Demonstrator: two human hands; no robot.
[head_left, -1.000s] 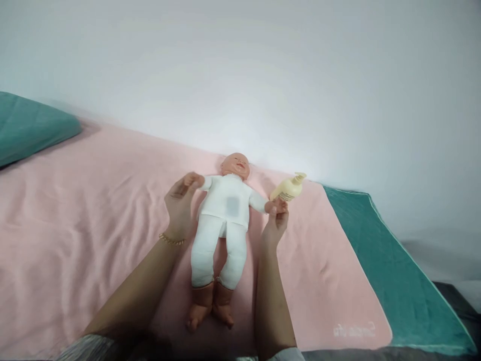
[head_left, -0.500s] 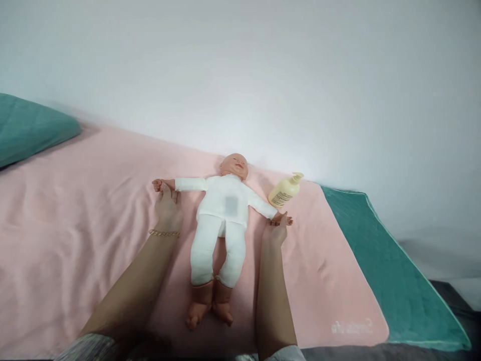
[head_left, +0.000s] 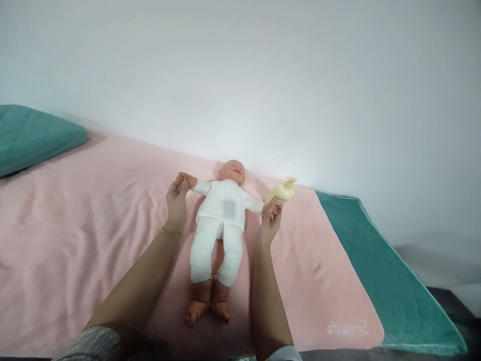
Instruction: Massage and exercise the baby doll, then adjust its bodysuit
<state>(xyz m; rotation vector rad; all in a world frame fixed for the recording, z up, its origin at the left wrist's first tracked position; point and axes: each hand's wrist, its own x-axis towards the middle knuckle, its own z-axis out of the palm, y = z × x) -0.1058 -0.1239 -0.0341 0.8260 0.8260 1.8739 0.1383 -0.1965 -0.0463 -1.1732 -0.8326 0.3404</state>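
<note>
A baby doll (head_left: 221,205) lies on its back on a pink blanket (head_left: 308,281), its head toward the wall and its feet toward me. The body is white cloth, with a grey patch on the chest. My left hand (head_left: 177,200), a gold chain bracelet at its wrist, pinches the doll's hand on the left side, thumb and fingers around it. On the other side, my right hand (head_left: 269,225) is closed on the doll's other hand. Just behind that hand stands a pale yellow pump bottle (head_left: 282,192), tilted in view and partly covered.
A green pillow (head_left: 37,135) rests at the far left. Green fabric (head_left: 379,276) extends from under the blanket on the right. A white wall (head_left: 240,80) rises directly behind the doll's head.
Both my hands have moved inward and raised the doll's hands from the blanket. The doll's arms are drawn closer to its body. The view has shifted slightly.
</note>
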